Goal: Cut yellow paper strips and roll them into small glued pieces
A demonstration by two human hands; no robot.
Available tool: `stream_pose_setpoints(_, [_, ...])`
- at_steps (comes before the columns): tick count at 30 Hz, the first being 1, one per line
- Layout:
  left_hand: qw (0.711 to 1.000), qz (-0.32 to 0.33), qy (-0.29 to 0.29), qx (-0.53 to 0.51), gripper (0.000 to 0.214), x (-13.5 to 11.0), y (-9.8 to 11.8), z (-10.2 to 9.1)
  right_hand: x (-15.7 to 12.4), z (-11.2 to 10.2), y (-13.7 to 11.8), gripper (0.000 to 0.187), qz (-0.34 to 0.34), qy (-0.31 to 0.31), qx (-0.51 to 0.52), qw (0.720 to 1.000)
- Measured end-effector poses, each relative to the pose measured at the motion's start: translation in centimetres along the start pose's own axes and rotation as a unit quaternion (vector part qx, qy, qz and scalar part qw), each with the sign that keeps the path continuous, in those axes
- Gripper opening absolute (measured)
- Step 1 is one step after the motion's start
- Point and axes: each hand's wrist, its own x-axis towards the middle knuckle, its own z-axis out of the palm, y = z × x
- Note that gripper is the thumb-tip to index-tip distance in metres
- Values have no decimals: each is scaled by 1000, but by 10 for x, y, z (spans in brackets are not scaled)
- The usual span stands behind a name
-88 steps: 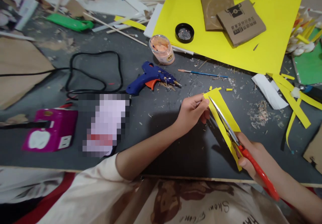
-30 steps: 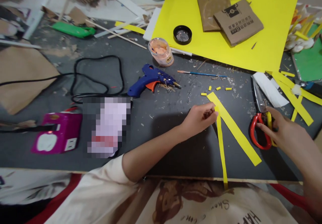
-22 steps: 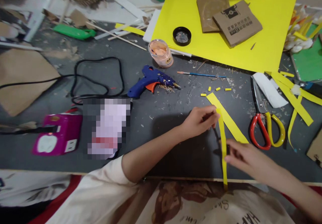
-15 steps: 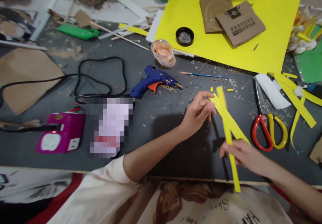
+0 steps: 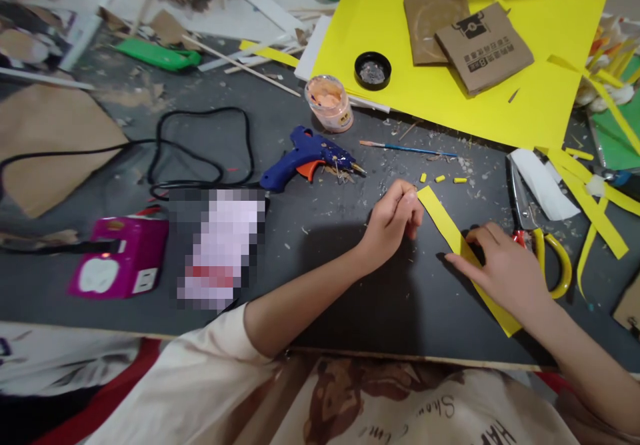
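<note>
A yellow paper strip [image 5: 443, 223] slants from beside my left hand down under my right hand. My left hand [image 5: 393, 215] is closed, thumb against curled fingers, right by the strip's upper end. Whether something small sits in that pinch is hidden. My right hand [image 5: 505, 268] hovers over the strip's lower half with thumb and fingers apart, partly covering the scissors [image 5: 557, 265] with red and yellow handles. Small yellow pieces [image 5: 440, 179] lie just beyond the strip. Another thin yellow strip [image 5: 607, 95] is at the upper right.
A blue glue gun [image 5: 305, 155], a paintbrush [image 5: 410, 149] and an open paint jar [image 5: 330, 106] lie ahead. Yellow card [image 5: 450, 98] bears folded brown cardboard [image 5: 485, 51] and a black lid [image 5: 373, 71]. To the left are a phone [image 5: 223, 248], purple box [image 5: 120, 255] and black cable [image 5: 200, 109].
My right hand has let go of the thin yellow strip, which now appears at the upper right. That hand has opened and moved slightly right and up. My left hand's fingers have curled tighter.
</note>
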Motion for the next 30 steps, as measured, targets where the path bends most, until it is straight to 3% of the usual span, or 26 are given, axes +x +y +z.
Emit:
stream_pose_setpoints(2, [1000, 4, -2, 3, 28, 0, 1, 0, -2, 5, -8, 37, -15, -31, -102, 994])
stream_pose_setpoints(6, [1000, -3, 2, 6, 31, -1, 1, -1, 4, 3, -6, 33, 23, -66, -124, 990])
stream_pose_setpoints(11, [1000, -12, 18, -21, 29, 0, 2, 0, 9, 0, 3, 25, 47, -141, -29, 988])
stream_pose_setpoints(14, [1000, -20, 13, -18, 29, 1, 0, 0, 12, -4, 6, 26, 55, -175, 116, 976])
stream_pose_setpoints(16, [999, -33, 20, -12, 25, 1, -1, -1, 15, -6, 6, 29, 65, -194, 284, 937])
stream_pose_setpoints(19, [998, -58, -3, -4, 22, 2, -3, -2, 20, -3, -2, 30, 103, -175, 506, 838])
stream_pose_setpoints(21, [997, -61, -52, 8, 24, 3, -3, -3, 25, 3, -12, 27, 106, -151, 585, 790])
stream_pose_setpoints(23, [996, -52, -77, 14, 24, 3, -2, -3, 29, 12, -24, 26, 87, -166, 628, 755])
stream_pose_setpoints(27, [999, -19, -28, -23, 23, 4, 0, -1, 34, 27, -39, 27, 55, -162, 672, 720])
stream_pose_setpoints(30, [999, -13, 19, -45, 37, 4, 0, 1, 34, 34, -38, 28, 37, -120, 684, 719])
